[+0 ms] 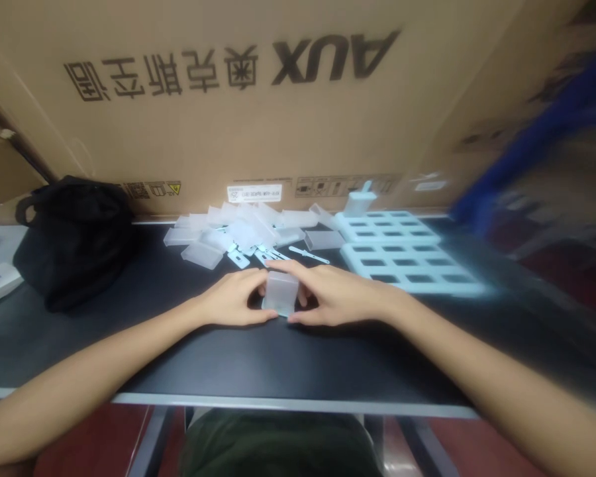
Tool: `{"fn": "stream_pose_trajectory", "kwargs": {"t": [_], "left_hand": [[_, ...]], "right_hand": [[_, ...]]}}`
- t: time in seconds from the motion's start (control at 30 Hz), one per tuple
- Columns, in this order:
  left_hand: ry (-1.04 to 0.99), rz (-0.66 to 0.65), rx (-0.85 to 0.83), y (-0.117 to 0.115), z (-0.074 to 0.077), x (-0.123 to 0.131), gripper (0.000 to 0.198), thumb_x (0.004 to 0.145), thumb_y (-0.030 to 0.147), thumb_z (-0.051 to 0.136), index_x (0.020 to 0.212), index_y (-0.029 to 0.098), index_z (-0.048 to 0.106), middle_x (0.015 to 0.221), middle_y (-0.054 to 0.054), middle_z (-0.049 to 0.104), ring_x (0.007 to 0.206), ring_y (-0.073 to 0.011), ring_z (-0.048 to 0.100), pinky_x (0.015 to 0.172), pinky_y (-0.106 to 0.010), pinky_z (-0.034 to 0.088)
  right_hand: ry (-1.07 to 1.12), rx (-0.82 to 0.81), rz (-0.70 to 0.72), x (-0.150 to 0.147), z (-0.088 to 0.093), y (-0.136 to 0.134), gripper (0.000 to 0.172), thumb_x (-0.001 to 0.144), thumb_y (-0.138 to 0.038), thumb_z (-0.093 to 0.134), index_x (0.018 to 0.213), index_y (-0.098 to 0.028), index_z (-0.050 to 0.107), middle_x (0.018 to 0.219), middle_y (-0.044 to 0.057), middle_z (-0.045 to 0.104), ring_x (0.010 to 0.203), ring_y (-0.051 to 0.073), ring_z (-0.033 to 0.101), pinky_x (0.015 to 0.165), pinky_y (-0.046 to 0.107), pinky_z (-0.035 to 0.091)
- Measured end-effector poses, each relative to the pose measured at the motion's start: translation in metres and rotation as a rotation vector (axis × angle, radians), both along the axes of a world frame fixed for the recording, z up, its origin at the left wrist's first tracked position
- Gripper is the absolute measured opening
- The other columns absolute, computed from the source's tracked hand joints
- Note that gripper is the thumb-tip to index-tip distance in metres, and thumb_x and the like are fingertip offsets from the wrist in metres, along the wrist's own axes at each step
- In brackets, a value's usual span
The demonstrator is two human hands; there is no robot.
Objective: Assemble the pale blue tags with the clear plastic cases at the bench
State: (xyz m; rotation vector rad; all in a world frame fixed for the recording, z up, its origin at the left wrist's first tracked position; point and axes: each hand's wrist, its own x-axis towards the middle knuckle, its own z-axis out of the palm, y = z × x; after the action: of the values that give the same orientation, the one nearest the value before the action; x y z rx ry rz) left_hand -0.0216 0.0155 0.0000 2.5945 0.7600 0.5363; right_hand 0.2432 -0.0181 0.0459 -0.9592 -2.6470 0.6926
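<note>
Midway along the near side of the table, a frosted ice-pop mould (281,291) stands between my two hands, with a strip of light blue at its lower edge. My left hand (236,297) has its fingers curled and its thumb against the mould's lower left. From the other side, my right hand (328,291) reaches its index finger over the top and sets its thumb near the lower right corner. Beyond them lies a pile of loose frosted mould cups (248,228) with several light blue sticks (238,257) at its front edge.
Two light blue racks with rectangular slots (412,265) lie at the right, one mould with its stick up (361,199) standing in the far one. A black bag (74,238) sits at the left. A large cardboard box (203,132) walls off the back.
</note>
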Motion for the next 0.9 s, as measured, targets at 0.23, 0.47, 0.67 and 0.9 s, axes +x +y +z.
{"fn": "stream_pose_trajectory", "kwargs": {"t": [0.23,0.47,0.67,0.9], "left_hand": [[-0.149,0.015,-0.098,0.001,0.007,0.0,0.044,0.087,0.043,0.076,0.121,0.018,0.063,0.098,-0.004,0.07,0.082,-0.0181,0.065,0.076,-0.03,0.054],[-0.286,0.065,-0.261,0.005,0.002,-0.002,0.061,0.086,0.043,0.079,0.137,0.017,0.059,0.115,-0.011,0.074,0.093,-0.0224,0.07,0.084,-0.035,0.057],[-0.395,0.049,-0.351,0.009,-0.002,-0.004,0.068,0.085,0.042,0.084,0.143,0.019,0.056,0.121,-0.012,0.072,0.1,-0.0238,0.071,0.087,-0.035,0.057],[-0.464,0.038,-0.49,0.01,-0.004,-0.007,0.073,0.084,0.038,0.087,0.145,0.021,0.053,0.129,-0.014,0.069,0.11,-0.0262,0.071,0.093,-0.037,0.058]], "right_hand": [[0.051,0.301,-0.097,0.019,-0.023,0.03,0.045,0.1,-0.024,0.048,0.144,-0.018,0.057,0.125,0.014,0.069,0.109,0.026,0.067,0.096,0.044,0.056],[-0.155,0.497,-0.161,0.009,-0.034,0.039,0.023,0.101,-0.022,0.052,0.107,-0.017,0.073,0.107,0.014,0.073,0.1,0.029,0.067,0.09,0.043,0.052],[-0.195,0.33,-0.278,0.015,-0.026,0.039,0.011,0.097,-0.023,0.058,0.102,-0.018,0.067,0.102,0.009,0.072,0.089,0.022,0.067,0.077,0.032,0.046],[-0.224,0.274,-0.367,0.016,-0.022,0.038,0.024,0.091,-0.015,0.06,0.115,-0.017,0.065,0.099,0.008,0.075,0.084,0.022,0.07,0.075,0.03,0.044]]}}
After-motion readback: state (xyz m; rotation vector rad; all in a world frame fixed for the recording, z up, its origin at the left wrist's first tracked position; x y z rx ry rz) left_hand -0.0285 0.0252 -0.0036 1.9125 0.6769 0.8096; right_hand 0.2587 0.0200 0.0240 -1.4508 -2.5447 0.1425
